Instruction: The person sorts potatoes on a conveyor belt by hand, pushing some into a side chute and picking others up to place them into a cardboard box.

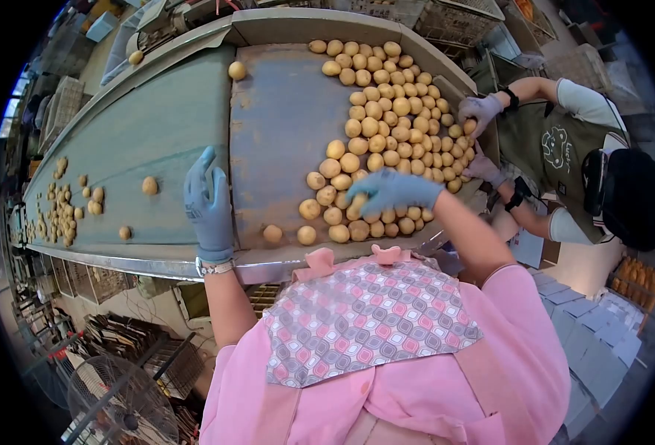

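My left hand, in a blue glove, is above the green conveyor belt near its front rail. Its fingers are slightly curved and apart, with nothing in them. My right hand, also gloved, reaches over the heap of round yellow fruits on the bluish sorting table. Its fingers curl down around one round yellow fruit at the heap's near left side; part of the grip is hidden. A single fruit lies between my hands, near the front edge.
Across the right end, a co-worker's gloved hands touch fruits at the heap's edge. More fruits lie on the belt's far left. A metal rail borders the front. A fan and crates stand at lower left, cartons at right.
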Tool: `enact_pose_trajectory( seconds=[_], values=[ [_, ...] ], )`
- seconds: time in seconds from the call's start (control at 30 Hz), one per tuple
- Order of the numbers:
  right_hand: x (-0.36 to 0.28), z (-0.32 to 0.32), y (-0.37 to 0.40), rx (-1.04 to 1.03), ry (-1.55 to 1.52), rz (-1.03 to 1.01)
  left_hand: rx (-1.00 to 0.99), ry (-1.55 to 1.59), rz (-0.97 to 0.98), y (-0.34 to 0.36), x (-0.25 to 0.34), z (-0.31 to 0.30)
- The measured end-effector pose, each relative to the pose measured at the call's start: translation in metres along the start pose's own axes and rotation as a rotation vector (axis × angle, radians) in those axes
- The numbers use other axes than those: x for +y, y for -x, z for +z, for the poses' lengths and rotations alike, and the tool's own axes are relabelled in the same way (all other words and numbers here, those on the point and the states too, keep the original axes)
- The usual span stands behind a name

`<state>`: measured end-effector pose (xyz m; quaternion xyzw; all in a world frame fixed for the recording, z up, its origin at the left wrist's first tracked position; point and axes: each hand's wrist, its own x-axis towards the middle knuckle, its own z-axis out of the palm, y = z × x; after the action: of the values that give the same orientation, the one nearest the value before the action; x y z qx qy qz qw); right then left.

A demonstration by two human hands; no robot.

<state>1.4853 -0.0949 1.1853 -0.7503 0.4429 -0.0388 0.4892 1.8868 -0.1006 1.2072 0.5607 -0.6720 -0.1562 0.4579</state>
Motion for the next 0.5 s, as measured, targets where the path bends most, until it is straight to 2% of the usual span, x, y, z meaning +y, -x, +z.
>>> enact_pose_trajectory(
  seconds=[0.03,0.1,0.17,0.27,0.33,0.37,0.47,0.5],
  values=[
    [0.039,-0.024,-0.018,0.190,0.166,0.024,0.014,0.037,-0.017,-0.002,-0.001,0.000],
    [0.032,-0.063,-0.036,0.628,0.022,-0.054,0.047,0.103,-0.058,-0.001,-0.001,-0.005],
    [-0.003,-0.108,-0.047,1.105,-0.629,-0.272,0.052,0.158,-0.093,0.004,-0.006,-0.011],
    [0.009,-0.068,-0.047,1.096,0.387,-0.147,0.109,0.188,-0.111,0.003,-0.006,-0.014],
    [0.009,-0.006,-0.040,0.598,0.487,0.013,0.125,0.178,-0.121,0.004,-0.006,-0.014],
    [0.028,0.049,-0.038,0.742,0.898,-0.073,0.121,0.162,-0.123,0.003,-0.008,-0.016],
    [0.002,0.086,-0.034,0.859,0.643,-0.041,0.087,0.183,-0.142,0.002,-0.010,-0.019],
    [-0.025,0.085,-0.031,0.746,0.629,-0.055,0.071,0.197,-0.143,0.000,-0.011,-0.022]
  ],
)
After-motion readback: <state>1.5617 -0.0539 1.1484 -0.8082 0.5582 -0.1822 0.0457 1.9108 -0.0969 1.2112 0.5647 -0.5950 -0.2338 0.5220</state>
